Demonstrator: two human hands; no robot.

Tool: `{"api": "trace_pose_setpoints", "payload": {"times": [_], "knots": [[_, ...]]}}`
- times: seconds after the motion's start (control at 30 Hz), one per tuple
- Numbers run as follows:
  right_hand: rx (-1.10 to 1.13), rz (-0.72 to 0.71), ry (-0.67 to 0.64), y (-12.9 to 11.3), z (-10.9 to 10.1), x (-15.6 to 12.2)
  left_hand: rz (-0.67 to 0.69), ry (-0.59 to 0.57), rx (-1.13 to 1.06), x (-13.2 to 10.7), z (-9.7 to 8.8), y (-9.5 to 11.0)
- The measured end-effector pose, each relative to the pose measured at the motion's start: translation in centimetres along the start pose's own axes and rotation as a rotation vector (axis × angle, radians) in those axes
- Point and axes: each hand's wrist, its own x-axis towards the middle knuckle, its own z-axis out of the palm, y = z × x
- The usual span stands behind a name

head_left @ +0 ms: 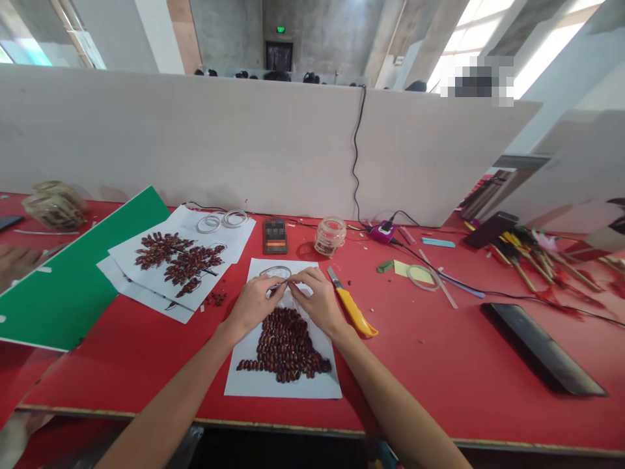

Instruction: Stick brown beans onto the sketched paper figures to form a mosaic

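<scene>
Fingertips pinched, my left hand (258, 299) and my right hand (315, 296) meet above the upper part of a white sheet (235, 386). Something thin and small appears to be between them, too little of it showing to name. Below the hands, rows of dark brown seeds (286, 345) cover part of a drawing on the sheet. A thin clear ring (274, 269), perhaps a roll of tape, shows just behind my left fingers. To the right of my right hand lies a yellow utility knife (354, 312), its blade pointing away from me.
Left are sheets with seed-covered shapes (188, 260), loose seeds (216, 298), white rings (235, 218) and a green board (92, 286). Behind stand a phone (275, 236) and a glass jar (330, 236). Right lie a tape ring (422, 277), a cable and a dark tablet-like slab (541, 348). Another person's hand (17, 260) shows far left.
</scene>
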Motion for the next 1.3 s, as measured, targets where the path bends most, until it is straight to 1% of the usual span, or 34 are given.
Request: {"api": "trace_pose_setpoints", "payload": {"times": [0.23, 0.3, 0.37, 0.43, 0.47, 0.53, 0.57, 0.6, 0.63, 0.67, 0.7, 0.73, 0.77, 0.8, 0.87, 0.9, 0.97, 1.03, 1.07, 1.13, 1.23, 1.3], "knots": [[-0.386, -0.124, -0.001, 0.3, 0.1, -0.3, -0.001, -0.002, -0.119, 0.0, -0.3, 0.5], [-0.446, -0.173, -0.014, 0.1, 0.2, -0.3, -0.005, 0.012, -0.153, 0.0, -0.3, 0.6], [-0.474, -0.232, -0.024, -0.2, 0.2, -0.3, -0.015, 0.000, -0.193, 0.2, -0.4, 0.7], [-0.472, -0.299, -0.035, -0.6, 0.1, -0.3, -0.040, -0.019, -0.210, 0.4, -1.1, 0.5], [-0.452, -0.324, -0.038, -0.8, -0.1, -0.3, -0.060, -0.014, -0.193, 0.6, -1.7, 0.2], [-0.349, -0.314, 0.008, -1.1, -0.4, -0.5, -0.094, 0.069, -0.074, 0.7, -3.7, -0.9], [-0.259, -0.259, 0.058, -1.3, -0.6, -0.5, -0.100, 0.144, 0.030, 0.7, -5.0, -1.6], [-0.144, -0.170, 0.111, -1.3, -0.8, -0.6, -0.087, 0.224, 0.167, 0.6, -6.3, -2.4], [-0.005, -0.057, 0.146, -1.3, -1.0, -0.6, -0.062, 0.260, 0.310, 0.3, -7.5, -3.3], [0.149, 0.071, 0.149, -1.3, -1.2, -0.6, -0.062, 0.276, 0.435, 0.0, -8.6, -4.0], [0.310, 0.202, 0.117, -1.2, -1.3, -0.5, -0.080, 0.272, 0.529, -0.4, -9.3, -4.6], [0.468, 0.326, 0.058, -1.1, -1.4, -0.5, -0.099, 0.264, 0.586, -0.8, -9.8, -4.9], [0.615, 0.436, -0.007, -1.1, -1.4, -0.5, -0.112, 0.258, 0.599, -1.0, -9.9, -4.9], [0.746, 0.530, -0.062, -1.0, -1.4, -0.4, -0.109, 0.250, 0.562, -1.2, -9.6, -4.6], [0.945, 0.661, -0.122, -1.1, -1.3, -0.4, -0.072, 0.218, 0.358, -1.0, -8.3, -3.1], [1.017, 0.695, -0.134, -1.2, -1.2, -0.4, -0.059, 0.179, 0.206, -0.6, -7.5, -2.0], [1.108, 0.723, -0.152, -1.6, -1.1, -0.4, -0.099, 0.087, -0.065, 0.4, -5.7, 0.3], [1.146, 0.725, -0.168, -2.0, -1.1, -0.4, -0.135, 0.038, -0.213, 1.4, -4.4, 2.1], [1.156, 0.722, -0.171, -2.1, -1.1, -0.4, -0.143, 0.027, -0.238, 1.8, -4.0, 2.7], [1.167, 0.721, -0.170, -2.2, -1.2, -0.4, -0.152, 0.021, -0.240, 2.3, -3.6, 3.3], [1.177, 0.736, -0.170, -2.1, -1.0, -0.5, -0.174, 0.033, -0.221, 2.3, -3.6, 3.3], [1.187, 0.743, -0.170, -2.1, -0.8, -0.5, -0.166, 0.072, -0.165, 2.1, -3.4, 3.2]]}}
